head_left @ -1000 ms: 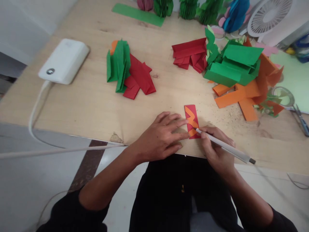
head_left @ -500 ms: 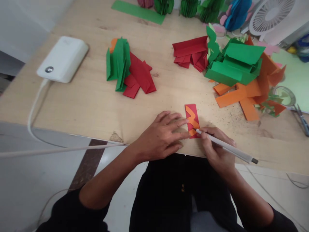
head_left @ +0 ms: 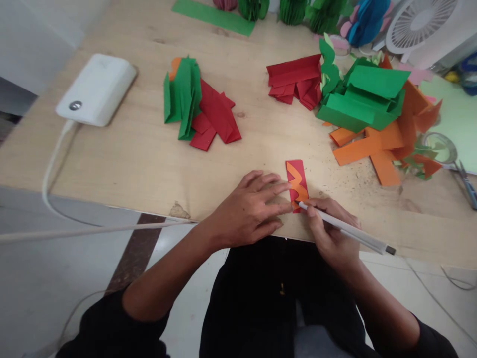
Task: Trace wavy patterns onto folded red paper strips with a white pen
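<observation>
A small red paper rectangle [head_left: 302, 171] lies near the table's front edge, with a wavy orange paper cutout [head_left: 297, 180] on top of it. My left hand [head_left: 253, 209] rests flat with fingers spread, its fingertips pressing the left side of these papers. In my right hand [head_left: 335, 231] is a white pen [head_left: 350, 228], gripped low near its tip. The pen's tip touches the lower part of the orange cutout. The fingertips partly cover the left edge of the papers.
Green folded paper [head_left: 184, 99] and red strips [head_left: 219, 117] lie left of centre. To the right are red [head_left: 294, 72], green [head_left: 365, 99] and orange paper [head_left: 387, 141], with scissors [head_left: 465, 184] beyond. A white power bank [head_left: 97, 89] with a cable stands left; a fan [head_left: 419, 22] stands behind.
My right hand has shifted slightly left with the pen, and the pen's tip has moved along the lower end of the orange cutout. My left hand stays in place.
</observation>
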{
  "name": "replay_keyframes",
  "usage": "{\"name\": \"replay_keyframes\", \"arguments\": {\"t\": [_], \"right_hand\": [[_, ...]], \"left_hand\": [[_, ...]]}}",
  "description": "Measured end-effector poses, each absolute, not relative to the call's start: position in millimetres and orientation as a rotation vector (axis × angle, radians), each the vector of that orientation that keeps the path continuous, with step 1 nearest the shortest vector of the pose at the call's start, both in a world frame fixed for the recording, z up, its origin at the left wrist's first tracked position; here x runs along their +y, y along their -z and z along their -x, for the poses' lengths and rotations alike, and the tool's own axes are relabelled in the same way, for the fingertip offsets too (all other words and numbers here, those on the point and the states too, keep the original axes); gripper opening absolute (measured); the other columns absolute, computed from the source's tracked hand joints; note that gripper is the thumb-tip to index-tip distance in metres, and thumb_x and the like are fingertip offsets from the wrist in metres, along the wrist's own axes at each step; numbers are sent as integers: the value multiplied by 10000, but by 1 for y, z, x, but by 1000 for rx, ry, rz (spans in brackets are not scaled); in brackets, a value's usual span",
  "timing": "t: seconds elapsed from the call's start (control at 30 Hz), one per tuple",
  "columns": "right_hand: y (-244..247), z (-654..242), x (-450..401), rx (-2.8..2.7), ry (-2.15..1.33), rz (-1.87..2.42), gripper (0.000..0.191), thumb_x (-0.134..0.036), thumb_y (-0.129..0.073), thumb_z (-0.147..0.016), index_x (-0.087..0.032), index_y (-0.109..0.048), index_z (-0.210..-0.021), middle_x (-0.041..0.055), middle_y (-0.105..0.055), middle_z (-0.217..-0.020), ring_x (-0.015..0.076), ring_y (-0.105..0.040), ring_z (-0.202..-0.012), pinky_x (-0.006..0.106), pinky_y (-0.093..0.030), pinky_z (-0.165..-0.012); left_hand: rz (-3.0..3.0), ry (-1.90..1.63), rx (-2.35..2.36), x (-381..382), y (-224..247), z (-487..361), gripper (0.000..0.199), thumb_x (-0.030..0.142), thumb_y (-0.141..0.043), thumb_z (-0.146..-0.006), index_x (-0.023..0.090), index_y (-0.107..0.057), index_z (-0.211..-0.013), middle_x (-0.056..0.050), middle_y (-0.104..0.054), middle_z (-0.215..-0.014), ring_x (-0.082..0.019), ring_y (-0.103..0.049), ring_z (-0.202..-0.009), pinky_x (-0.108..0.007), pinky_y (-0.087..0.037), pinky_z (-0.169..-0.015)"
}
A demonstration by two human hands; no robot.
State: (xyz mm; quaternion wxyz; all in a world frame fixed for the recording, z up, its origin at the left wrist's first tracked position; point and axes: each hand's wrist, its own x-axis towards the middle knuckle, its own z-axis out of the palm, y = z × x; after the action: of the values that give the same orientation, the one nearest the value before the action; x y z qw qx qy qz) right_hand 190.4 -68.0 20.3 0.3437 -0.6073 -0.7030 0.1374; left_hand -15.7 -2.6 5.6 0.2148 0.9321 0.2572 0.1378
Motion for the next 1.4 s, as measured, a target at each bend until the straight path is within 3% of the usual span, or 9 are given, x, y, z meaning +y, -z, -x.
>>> {"name": "replay_keyframes", "arguments": {"t": [0.23, 1.4], "right_hand": [[-22, -193, -67, -1708, -441, 1657, 138, -295, -549, -914, -222, -660, -878, 12, -731, -745, 156, -677, -645, 278, -528, -595], [-17, -192, -67, -1756, -407, 1631, 104, -236, -555, -914, -214, -645, -867, -2, -709, -749, 135, -644, -661, 251, -484, -597]], "left_hand": [[-2592, -383, 711, -3, -4, 16, 290, 348, -516, -946, 281, -649, -1195, -60, -515, -1456, -303, -387, -1367, -544, -237, -1161], [-2593, -388, 721, -3, -4, 15, 291, 361, -498, -956, 280, -658, -1185, -57, -519, -1453, -296, -382, -1375, -534, -222, -1167]]}}
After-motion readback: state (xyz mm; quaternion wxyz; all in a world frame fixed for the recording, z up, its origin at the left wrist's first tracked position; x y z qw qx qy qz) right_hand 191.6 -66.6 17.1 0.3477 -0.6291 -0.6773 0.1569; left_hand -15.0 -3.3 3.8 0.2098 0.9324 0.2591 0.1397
